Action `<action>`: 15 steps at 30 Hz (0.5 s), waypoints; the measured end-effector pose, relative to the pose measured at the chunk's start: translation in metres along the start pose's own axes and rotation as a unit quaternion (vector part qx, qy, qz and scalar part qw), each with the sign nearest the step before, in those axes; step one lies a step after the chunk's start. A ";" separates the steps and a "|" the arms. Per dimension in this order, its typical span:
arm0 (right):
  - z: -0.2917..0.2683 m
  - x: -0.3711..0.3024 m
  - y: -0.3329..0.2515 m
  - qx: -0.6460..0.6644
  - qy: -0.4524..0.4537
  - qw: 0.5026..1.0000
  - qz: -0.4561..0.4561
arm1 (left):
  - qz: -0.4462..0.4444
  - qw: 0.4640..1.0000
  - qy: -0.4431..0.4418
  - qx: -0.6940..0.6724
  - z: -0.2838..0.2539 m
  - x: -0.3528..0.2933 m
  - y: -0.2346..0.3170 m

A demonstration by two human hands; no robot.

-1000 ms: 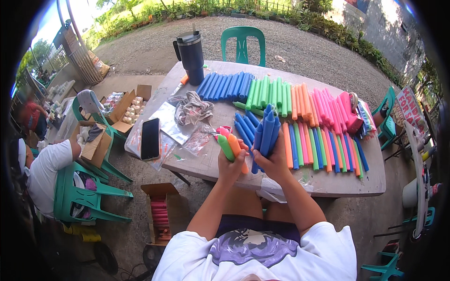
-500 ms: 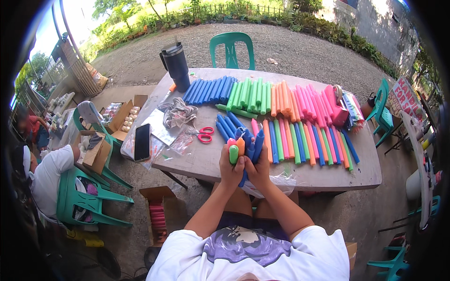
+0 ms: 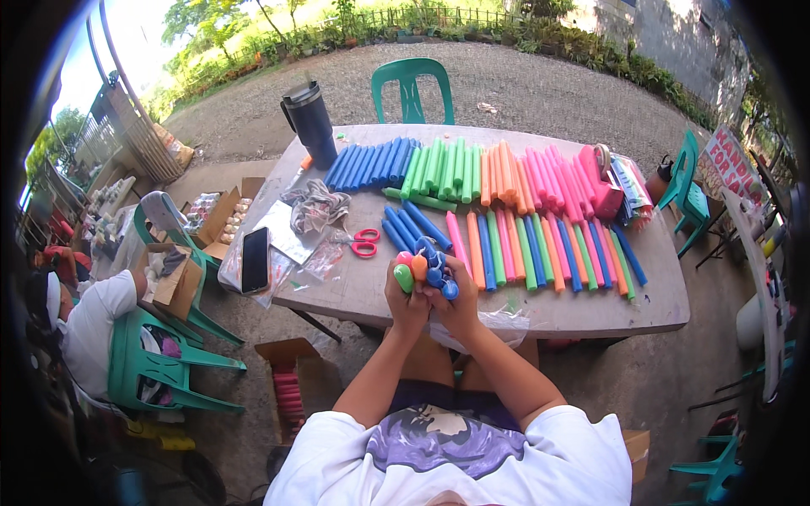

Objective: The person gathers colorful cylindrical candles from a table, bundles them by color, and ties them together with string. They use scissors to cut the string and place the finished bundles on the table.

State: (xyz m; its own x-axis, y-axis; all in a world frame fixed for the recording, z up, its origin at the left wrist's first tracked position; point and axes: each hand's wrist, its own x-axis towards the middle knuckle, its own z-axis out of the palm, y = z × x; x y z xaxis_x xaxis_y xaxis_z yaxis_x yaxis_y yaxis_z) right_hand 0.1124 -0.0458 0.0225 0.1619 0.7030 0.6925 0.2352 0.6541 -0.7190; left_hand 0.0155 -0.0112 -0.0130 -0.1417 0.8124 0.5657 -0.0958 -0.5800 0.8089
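Note:
My left hand [image 3: 405, 300] and my right hand [image 3: 460, 305] are wrapped together around a bundle of candles [image 3: 434, 276]. Green, pink, orange and several blue ends stick up from the fingers, facing me; the lower part of the bundle is hidden by my hands. Just beyond lie loose blue candles [image 3: 402, 226]. To their right, a row of mixed-colour candles [image 3: 530, 255] stretches along the table. Behind it, candles are grouped by colour: blue [image 3: 371, 166], green [image 3: 443, 171], orange [image 3: 504, 177] and pink [image 3: 555, 179].
Left on the table [image 3: 354, 297] are red-handled scissors [image 3: 364, 244], a phone [image 3: 256, 260], a rag [image 3: 315, 205] and a dark tumbler [image 3: 310, 125]. A pink tape dispenser [image 3: 604, 196] stands right. Below left sits a carton of pink candles [image 3: 288, 395]. Another person [image 3: 99, 325] sits far left.
The held bundle has tipped so its ends face me more, and the blue candles stick out less from my hands. Both hands stay closed around it.

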 end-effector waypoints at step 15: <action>-0.015 -0.004 -0.016 0.104 -0.122 0.973 0.166 | -0.024 0.996 -0.063 0.061 -0.010 -0.004 0.022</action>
State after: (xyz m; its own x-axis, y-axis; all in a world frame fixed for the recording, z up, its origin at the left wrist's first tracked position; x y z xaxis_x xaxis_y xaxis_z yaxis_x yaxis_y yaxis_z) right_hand 0.1220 -0.0633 0.0321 -0.0423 0.9143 0.4028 0.0055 0.4033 -0.9150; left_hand 0.0041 -0.0276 0.0007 -0.0146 0.8440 0.5361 0.0223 -0.5357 0.8441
